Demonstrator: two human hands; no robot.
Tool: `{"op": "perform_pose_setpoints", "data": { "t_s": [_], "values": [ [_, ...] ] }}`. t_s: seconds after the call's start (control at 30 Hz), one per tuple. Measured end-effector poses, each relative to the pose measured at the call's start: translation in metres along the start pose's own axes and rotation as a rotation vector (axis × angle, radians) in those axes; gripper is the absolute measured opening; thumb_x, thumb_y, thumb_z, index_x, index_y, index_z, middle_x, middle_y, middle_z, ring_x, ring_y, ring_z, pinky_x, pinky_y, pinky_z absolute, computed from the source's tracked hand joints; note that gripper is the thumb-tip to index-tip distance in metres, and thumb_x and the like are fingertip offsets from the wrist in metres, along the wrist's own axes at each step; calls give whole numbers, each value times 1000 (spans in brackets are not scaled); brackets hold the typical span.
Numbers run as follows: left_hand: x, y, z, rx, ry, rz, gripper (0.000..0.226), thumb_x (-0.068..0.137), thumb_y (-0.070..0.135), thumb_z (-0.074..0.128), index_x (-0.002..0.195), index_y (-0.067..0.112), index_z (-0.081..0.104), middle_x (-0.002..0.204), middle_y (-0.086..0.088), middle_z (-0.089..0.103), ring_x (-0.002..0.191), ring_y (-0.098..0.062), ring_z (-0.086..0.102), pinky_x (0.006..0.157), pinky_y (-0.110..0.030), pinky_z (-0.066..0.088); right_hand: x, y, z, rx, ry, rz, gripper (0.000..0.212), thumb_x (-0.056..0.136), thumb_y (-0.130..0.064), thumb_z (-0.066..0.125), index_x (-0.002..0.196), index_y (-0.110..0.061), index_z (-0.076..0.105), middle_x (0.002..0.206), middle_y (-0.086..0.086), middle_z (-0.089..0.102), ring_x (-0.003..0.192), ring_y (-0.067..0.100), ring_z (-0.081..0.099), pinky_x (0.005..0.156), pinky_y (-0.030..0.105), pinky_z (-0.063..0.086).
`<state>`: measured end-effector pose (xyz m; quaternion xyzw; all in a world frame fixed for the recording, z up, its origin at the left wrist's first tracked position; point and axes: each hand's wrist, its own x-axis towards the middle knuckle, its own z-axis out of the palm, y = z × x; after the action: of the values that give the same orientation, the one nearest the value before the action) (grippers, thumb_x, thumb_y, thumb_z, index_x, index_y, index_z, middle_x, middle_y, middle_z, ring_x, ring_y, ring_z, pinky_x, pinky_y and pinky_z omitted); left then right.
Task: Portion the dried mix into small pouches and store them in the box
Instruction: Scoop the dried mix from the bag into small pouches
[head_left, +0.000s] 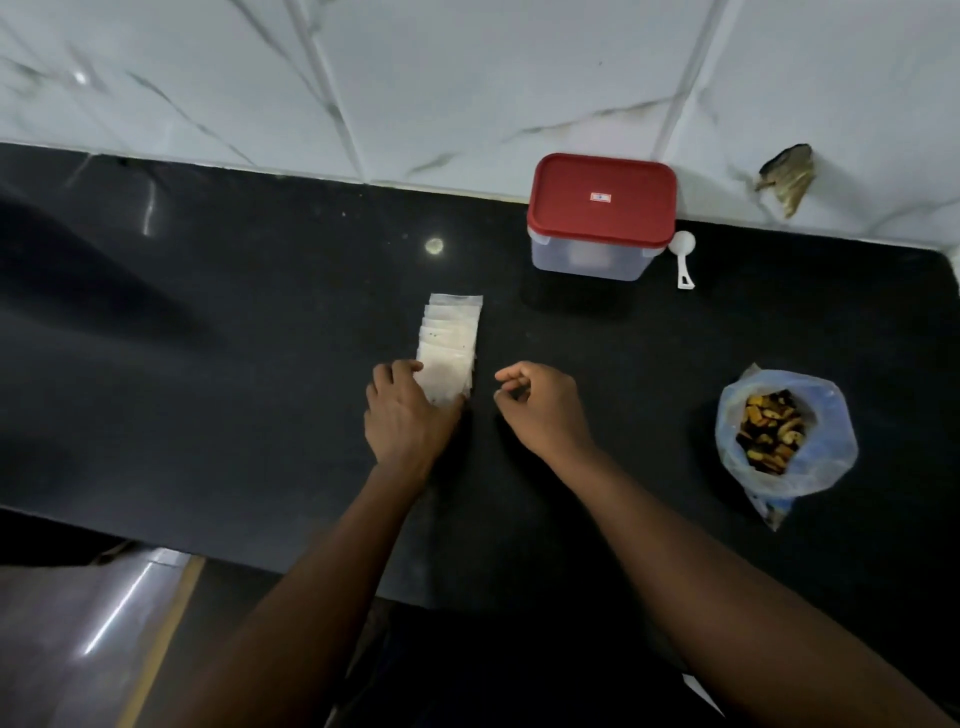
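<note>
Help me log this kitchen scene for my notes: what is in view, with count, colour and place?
pouches: overlapping stack, number unclear, whitish, middle of the counter
box: one, clear, by the wall, closed
lid: one, red, on the box
scoop: one, white, just right of the box
bag: one, bluish clear, open, right side of the counter
dried mix: yellow and dark pieces, inside the bag
counter: one, black
wall tiles: white, grey-veined, behind the counter
brown patch: one, on the wall, far right; unclear what it is
left hand: holds the near end of the pouches
right hand: fingers curled, nothing seen in them, just right of the pouches
</note>
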<state>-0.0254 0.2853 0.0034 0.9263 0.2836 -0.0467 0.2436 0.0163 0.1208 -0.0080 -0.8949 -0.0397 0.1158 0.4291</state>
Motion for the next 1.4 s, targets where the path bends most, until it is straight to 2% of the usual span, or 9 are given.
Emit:
{"op": "perform_pose_setpoints", "data": {
  "t_s": [0.2, 0.43, 0.67, 0.77, 0.83, 0.9, 1.07, 1.23, 1.4],
  "values": [
    [16, -1, 4, -5, -27, -1, 98, 65, 59, 90, 140, 16, 43, 138, -8, 45, 129, -30, 50, 99, -48, 51, 16, -17, 20, -3, 9, 44, 19, 87, -16, 69, 104, -20, 75, 92, -6, 72, 79, 4, 65, 75, 25, 57],
    [21, -11, 7, -95, -45, 38, 96, 68, 55, 88, 141, 15, 41, 139, -7, 49, 128, -28, 51, 101, -50, 50, 27, -31, 31, 47, 13, 89, 24, 86, -19, 73, 110, -20, 72, 91, -8, 72, 81, 4, 67, 76, 27, 58],
    [15, -14, 4, -186, -9, 62, 93, 66, 56, 88, 139, 21, 42, 134, 1, 51, 123, -20, 53, 96, -47, 54, 30, -42, 35, 202, 55, 204, 27, 86, -26, 79, 111, -21, 69, 91, -8, 72, 80, 1, 65, 67, 13, 47],
    [10, -8, 6, -195, -10, 116, 93, 69, 47, 87, 144, 20, 40, 135, 2, 51, 124, -20, 52, 97, -46, 53, 31, -41, 29, 235, 68, 238, 18, 89, -26, 75, 106, -20, 77, 96, -6, 76, 83, 3, 67, 75, 16, 51],
    [7, -2, 8, -194, -27, 148, 94, 69, 41, 88, 146, 20, 39, 137, 3, 49, 127, -19, 50, 98, -45, 51, 30, -38, 21, 296, 65, 286, 10, 90, -27, 73, 97, -24, 80, 94, -7, 77, 85, 6, 69, 83, 26, 57],
    [6, 3, 11, -193, -45, 177, 95, 68, 39, 88, 147, 22, 38, 138, 3, 48, 128, -20, 51, 99, -45, 52, 28, -34, 9, 389, 42, 360, 7, 91, -25, 73, 89, -27, 79, 88, -5, 76, 84, 10, 69, 80, 32, 61],
    [-2, 20, 19, -326, -57, 249, 92, 71, 56, 86, 145, 22, 43, 141, 5, 51, 124, -15, 56, 96, -43, 55, 18, -32, -28, 672, -31, 506, 6, 91, -8, 72, 94, -9, 78, 99, 14, 77, 87, 20, 73, 68, 27, 62],
    [-7, 30, 21, -434, -142, 421, 77, 75, 36, 90, 139, 20, 51, 134, 5, 55, 119, -8, 57, 97, -35, 57, 1, -22, -59, 797, -61, 559, 11, 84, -3, 79, 95, -3, 77, 97, 14, 78, 90, 20, 75, 75, 30, 64],
    [-11, 43, 26, -470, -264, 611, 82, 74, 35, 90, 144, 19, 51, 135, 7, 55, 123, -6, 56, 106, -28, 51, -18, -6, -80, 854, -81, 611, 18, 79, -3, 83, 93, -3, 72, 90, 10, 77, 83, 18, 74, 74, 29, 63]
  ]
}}
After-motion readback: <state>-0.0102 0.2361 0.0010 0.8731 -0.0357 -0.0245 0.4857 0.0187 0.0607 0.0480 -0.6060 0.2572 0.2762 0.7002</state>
